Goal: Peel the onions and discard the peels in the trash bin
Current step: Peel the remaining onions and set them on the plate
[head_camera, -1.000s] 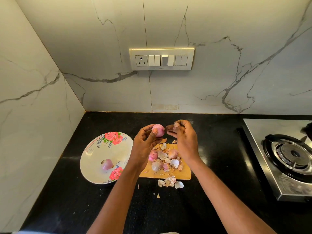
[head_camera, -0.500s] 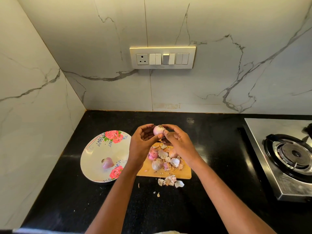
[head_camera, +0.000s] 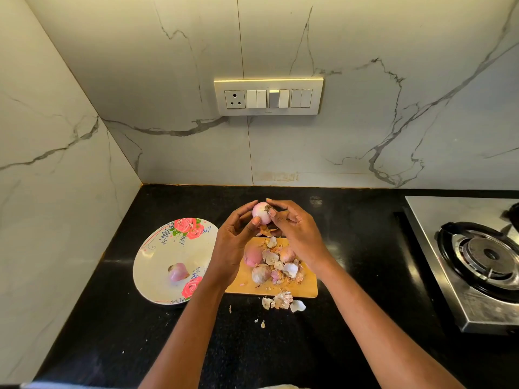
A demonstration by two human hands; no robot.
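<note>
The left hand (head_camera: 234,242) clamps its grip round the onion (head_camera: 261,212) to steady it; the right hand (head_camera: 295,231) pinches its root end (peels (head_camera: 276,259) collect on the board directly beneath).

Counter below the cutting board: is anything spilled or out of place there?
Yes. Several onion peels have fallen off the cutting board onto the black counter by its near edge, with smaller flakes scattered closer to the person. No trash bin is in view.

Black countertop (head_camera: 351,248) with floral plate (head_camera: 157,265), wooden cutting board (head_camera: 306,287), loose peels (head_camera: 282,301), steel stove (head_camera: 471,265).
</note>
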